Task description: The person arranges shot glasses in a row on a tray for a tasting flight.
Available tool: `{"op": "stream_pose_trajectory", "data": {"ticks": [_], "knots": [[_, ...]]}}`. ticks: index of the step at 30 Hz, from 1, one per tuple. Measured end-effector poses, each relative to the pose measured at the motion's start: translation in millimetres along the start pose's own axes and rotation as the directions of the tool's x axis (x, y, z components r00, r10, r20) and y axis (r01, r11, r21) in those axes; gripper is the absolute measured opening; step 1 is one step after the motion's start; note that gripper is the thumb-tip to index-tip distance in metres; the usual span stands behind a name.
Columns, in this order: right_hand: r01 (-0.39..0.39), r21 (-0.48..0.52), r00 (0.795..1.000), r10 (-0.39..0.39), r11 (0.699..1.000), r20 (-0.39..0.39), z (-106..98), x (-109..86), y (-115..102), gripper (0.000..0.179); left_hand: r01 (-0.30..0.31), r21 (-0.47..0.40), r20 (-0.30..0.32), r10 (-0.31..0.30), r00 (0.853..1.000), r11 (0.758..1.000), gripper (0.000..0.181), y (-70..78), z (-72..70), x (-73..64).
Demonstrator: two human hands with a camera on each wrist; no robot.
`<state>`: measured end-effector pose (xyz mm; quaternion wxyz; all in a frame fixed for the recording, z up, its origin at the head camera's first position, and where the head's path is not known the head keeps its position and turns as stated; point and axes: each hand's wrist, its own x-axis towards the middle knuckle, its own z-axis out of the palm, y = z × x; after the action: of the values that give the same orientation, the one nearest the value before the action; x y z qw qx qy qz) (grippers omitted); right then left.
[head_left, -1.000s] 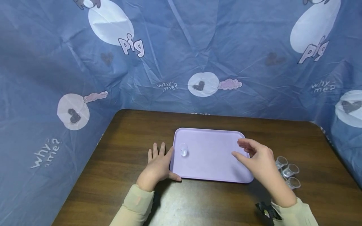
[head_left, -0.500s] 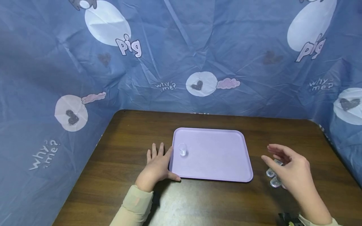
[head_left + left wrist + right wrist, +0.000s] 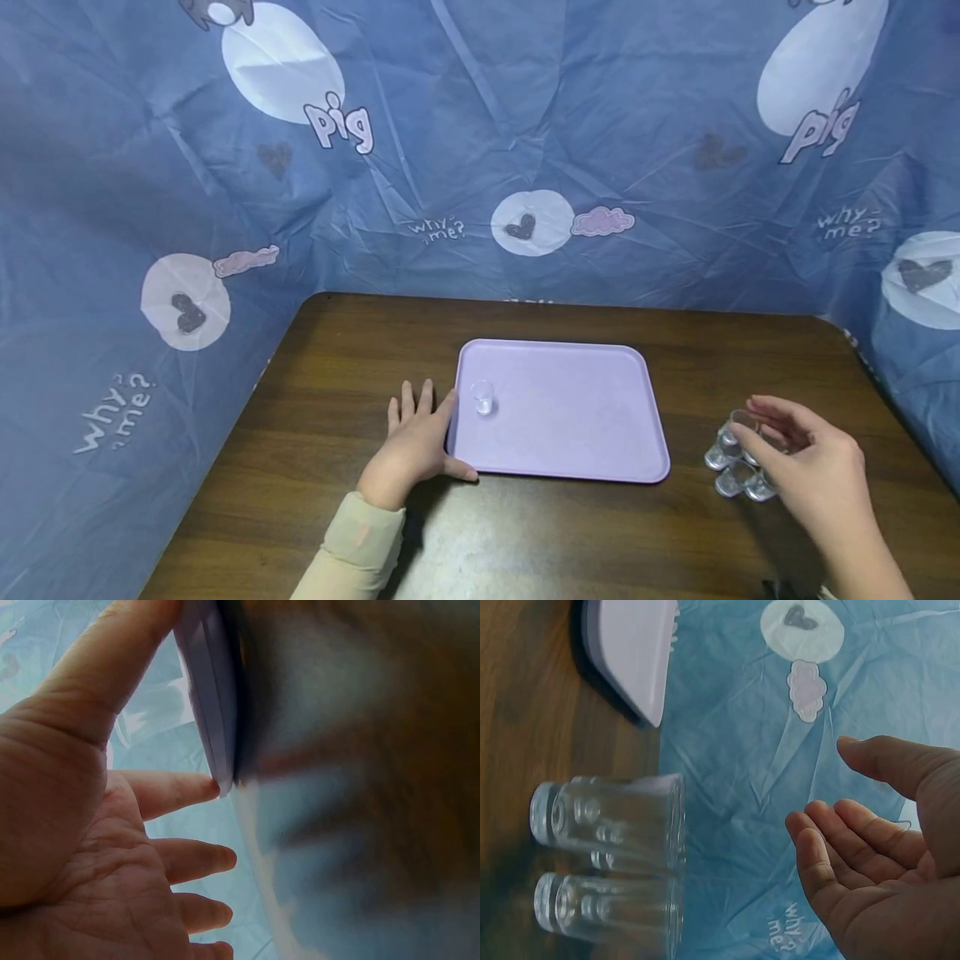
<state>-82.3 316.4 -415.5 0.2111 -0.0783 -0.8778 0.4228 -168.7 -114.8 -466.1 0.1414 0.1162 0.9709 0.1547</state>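
Observation:
A lilac tray (image 3: 570, 417) lies on the brown table, a small clear shot glass (image 3: 483, 400) standing near its left end. My left hand (image 3: 411, 454) touches the tray's left side, fingers spread and thumb at the near corner; the left wrist view shows the thumb and index finger against the tray edge (image 3: 206, 690). To the right of the tray stand several clear shot glasses (image 3: 737, 478) in a tight cluster. Over them hovers my right hand (image 3: 813, 462), thumb and fingers apart and holding nothing. In the right wrist view it is above the rims of the glasses (image 3: 615, 814).
A wooden table (image 3: 570, 542) surrounds the tray. Blue printed cloth (image 3: 645, 108) hangs behind the table and along its sides. A black object, mostly cut off, shows beside the right wrist at the bottom edge.
My right hand has moved right, from over the tray's right end to above the cluster of glasses. The left hand, the tray and the glass on it stay in place.

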Motion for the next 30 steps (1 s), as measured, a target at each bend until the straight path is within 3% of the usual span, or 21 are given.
{"op": "stream_pose_trajectory", "data": {"ticks": [11,21,30], "knots": [[-0.094,-0.153,0.994,0.084,0.984,-0.071,-16.0,-7.3,23.4,0.045,-0.001,-0.006,0.001,0.001,1.000,1.000,0.129,0.1,-2.3,-1.6],[-0.141,-0.265,0.990,0.141,0.954,-0.018,-33.3,-24.7,47.0,0.053,-0.007,-0.012,0.003,0.007,1.000,1.000,0.128,1.7,-2.1,-2.3],[-0.071,-0.340,0.992,0.103,0.938,0.077,-30.5,-34.3,62.4,0.061,-0.005,-0.012,0.000,0.005,1.000,1.000,0.127,0.5,-3.4,-2.4]]}}
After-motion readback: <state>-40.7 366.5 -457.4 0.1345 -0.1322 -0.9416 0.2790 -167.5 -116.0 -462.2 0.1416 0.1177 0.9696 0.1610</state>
